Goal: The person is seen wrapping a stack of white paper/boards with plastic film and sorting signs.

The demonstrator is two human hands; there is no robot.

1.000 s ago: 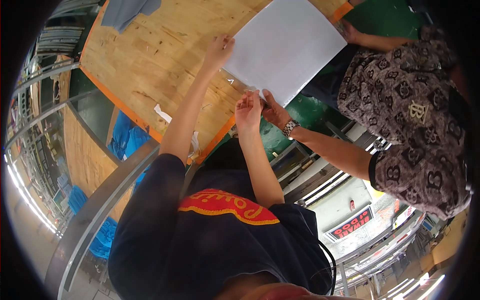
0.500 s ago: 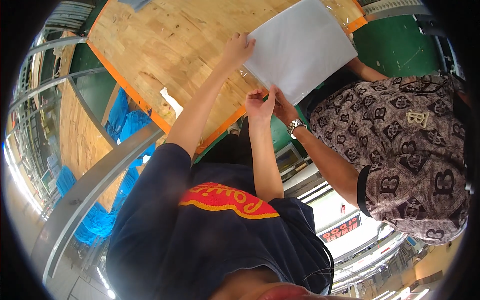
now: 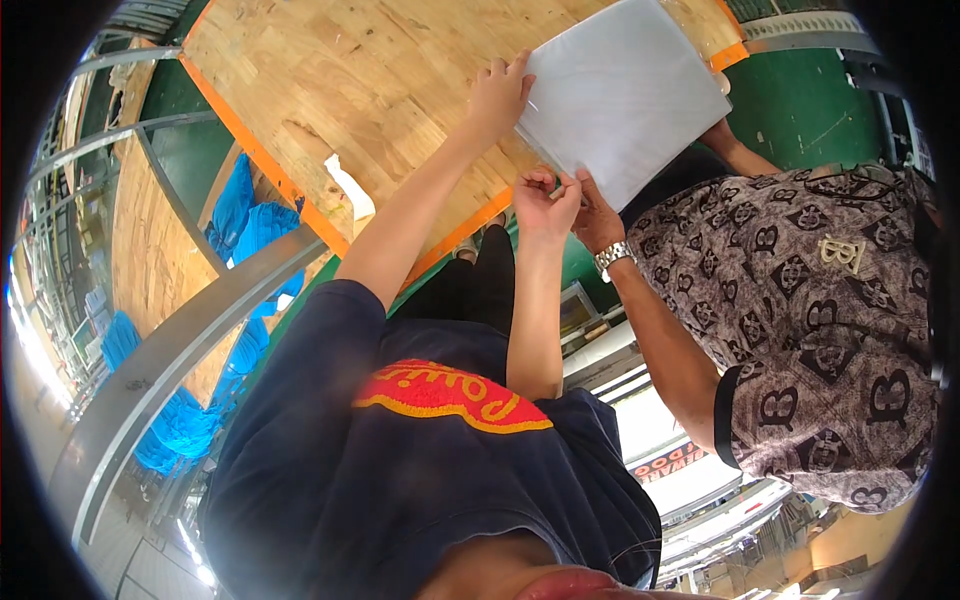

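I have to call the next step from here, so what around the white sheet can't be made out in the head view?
- Right hand fingertips: pinched with a co-worker's hand at the white sheet edge; whatever they grip is too small.
- Left hand: its palm side faces away.
- Sheet's underside: hidden.
- Plywood table: cut off at the top.

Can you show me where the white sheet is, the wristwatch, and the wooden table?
white sheet (image 3: 625,95), head view, middle of its flat face.
wristwatch (image 3: 611,257), head view, metal band on the co-worker's wrist.
wooden table (image 3: 350,80), head view, bare plywood top.
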